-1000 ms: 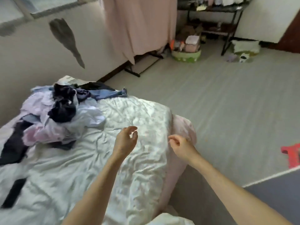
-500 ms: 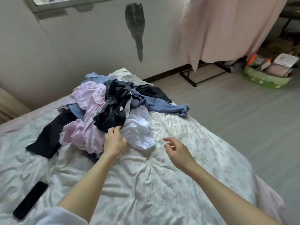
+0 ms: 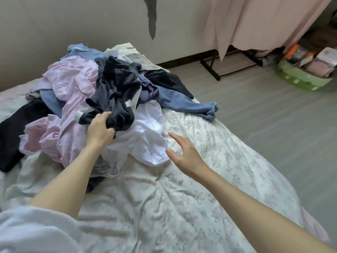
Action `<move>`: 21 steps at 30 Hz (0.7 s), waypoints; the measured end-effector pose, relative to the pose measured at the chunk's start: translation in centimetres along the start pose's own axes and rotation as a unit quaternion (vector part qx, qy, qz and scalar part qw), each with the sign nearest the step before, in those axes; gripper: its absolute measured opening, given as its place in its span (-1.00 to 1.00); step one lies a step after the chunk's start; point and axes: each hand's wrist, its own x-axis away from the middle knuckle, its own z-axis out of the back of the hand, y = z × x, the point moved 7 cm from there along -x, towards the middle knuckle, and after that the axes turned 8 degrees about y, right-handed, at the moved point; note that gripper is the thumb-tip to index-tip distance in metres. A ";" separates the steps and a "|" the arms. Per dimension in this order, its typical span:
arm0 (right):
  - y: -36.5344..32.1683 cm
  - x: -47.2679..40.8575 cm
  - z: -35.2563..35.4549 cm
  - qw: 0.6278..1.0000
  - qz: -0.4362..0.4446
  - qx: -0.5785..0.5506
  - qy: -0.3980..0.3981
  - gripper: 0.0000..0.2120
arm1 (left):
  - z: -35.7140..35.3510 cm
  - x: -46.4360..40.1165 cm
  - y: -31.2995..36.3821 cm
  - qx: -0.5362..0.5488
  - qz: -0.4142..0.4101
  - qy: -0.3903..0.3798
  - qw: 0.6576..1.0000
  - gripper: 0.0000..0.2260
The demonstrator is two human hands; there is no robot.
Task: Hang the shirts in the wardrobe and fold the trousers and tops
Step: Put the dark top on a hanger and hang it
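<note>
- Grey plank flooring [image 3: 264, 125] runs along the right of a bed covered by a crumpled white floral quilt [image 3: 209, 170]; a pale wall with a dark peeled patch [image 3: 152, 17] stands behind the bed.
- Heaped on the far half of the quilt lies a pile of mixed clothes; it sits close to the wall and spreads toward the bed's right edge.
- On top of the pile sits a dark navy crumpled garment [image 3: 116, 88] with white labels showing; the left hand [image 3: 99, 131] grips its lower edge, fingers curled round the dark cloth.
- Left of it lies a pink-and-white striped shirt [image 3: 73, 99], bunched, one cuff spilling toward the near side.
- Under the navy garment lies a plain white top [image 3: 145, 136], its hem reaching onto the bare quilt.
- Blue denim trousers [image 3: 182, 105] stretch out to the right of the heap, one leg end near the bed's edge; a black garment [image 3: 12, 128] trails off the pile's left side.
- The right hand [image 3: 184, 152] hovers just beside the white top's hem, fingers straight and loosely spread, holding nothing; whether it touches the quilt cannot be told.
- A pink hanging curtain [image 3: 255, 21] falls at upper right; beside it on the floor stands a green box of oddments [image 3: 300, 77]; a black metal rack base [image 3: 228, 68] shows beneath the curtain.
- A white fleecy sleeve [image 3: 32, 232] fills the lower left corner.
</note>
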 end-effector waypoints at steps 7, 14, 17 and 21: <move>0.1 2.4 1.4 0.817 -0.310 -0.486 -0.007 -0.34 | 4.0 11.6 12.6 0.320 -0.152 -0.102 0.930 -0.68; 2.7 13.5 6.6 0.883 -0.348 -0.314 0.007 -0.88 | 5.9 28.2 19.9 0.376 -0.125 -0.393 0.830 -0.72; 5.6 21.6 9.5 0.905 -0.351 -0.242 0.021 -0.83 | 5.8 34.4 19.6 0.434 -0.004 -0.481 0.762 -0.79; 8.5 32.0 12.9 0.911 -0.359 -0.195 0.051 -0.71 | 4.3 39.5 18.5 0.346 0.080 -0.392 0.849 -0.79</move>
